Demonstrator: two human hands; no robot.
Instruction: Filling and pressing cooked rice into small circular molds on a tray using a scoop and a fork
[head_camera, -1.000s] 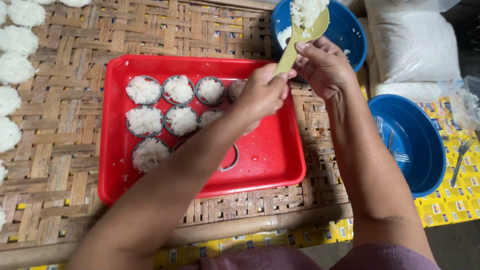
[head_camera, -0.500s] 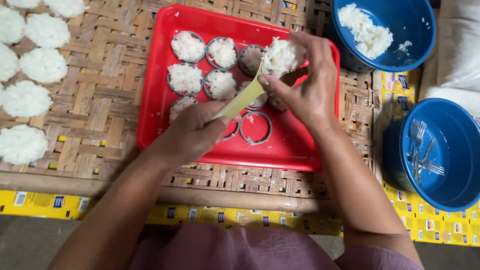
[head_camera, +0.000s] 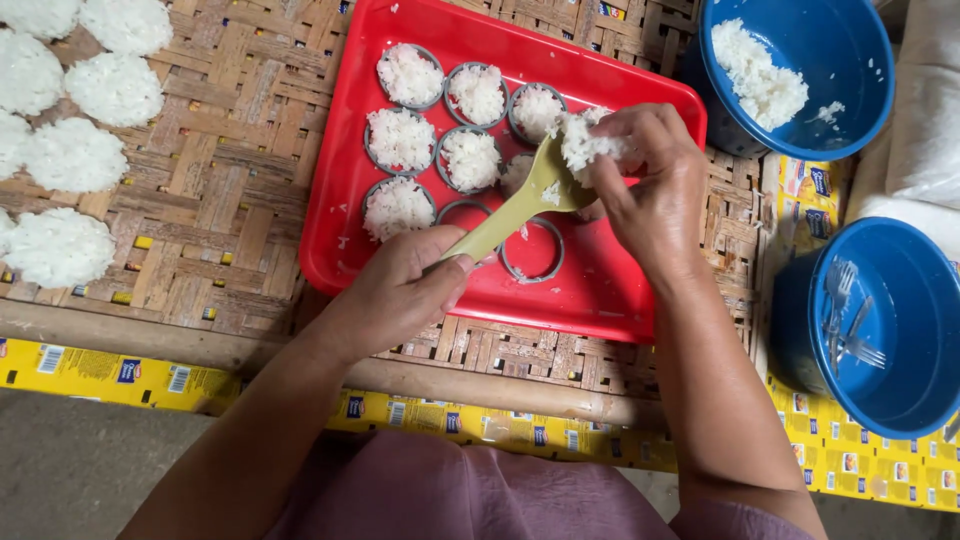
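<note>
left hand (head_camera: 400, 290) closed round handle of yellow-green spoon (head_camera: 520, 205), bowl over the red tray (head_camera: 590, 300). right hand (head_camera: 650, 190) fingers curled on a rice clump (head_camera: 585, 145) at the spoon tip. 7 rice-filled ring moulds (head_camera: 400, 140) show; 1 more partly hidden behind spoon. blue bowl (head_camera: 850, 60) cut off at top.

Tray (head_camera: 600, 300) lies under both hands, on a woven mat (head_camera: 220, 220). Ring moulds (head_camera: 440, 130) sit in the tray, ahead of the left hand (head_camera: 400, 290). Rice bowl (head_camera: 830, 110) beyond the right hand (head_camera: 650, 190); fork bowl (head_camera: 900, 380) to its right. Rice discs (head_camera: 75, 155) on the mat, far left.
</note>
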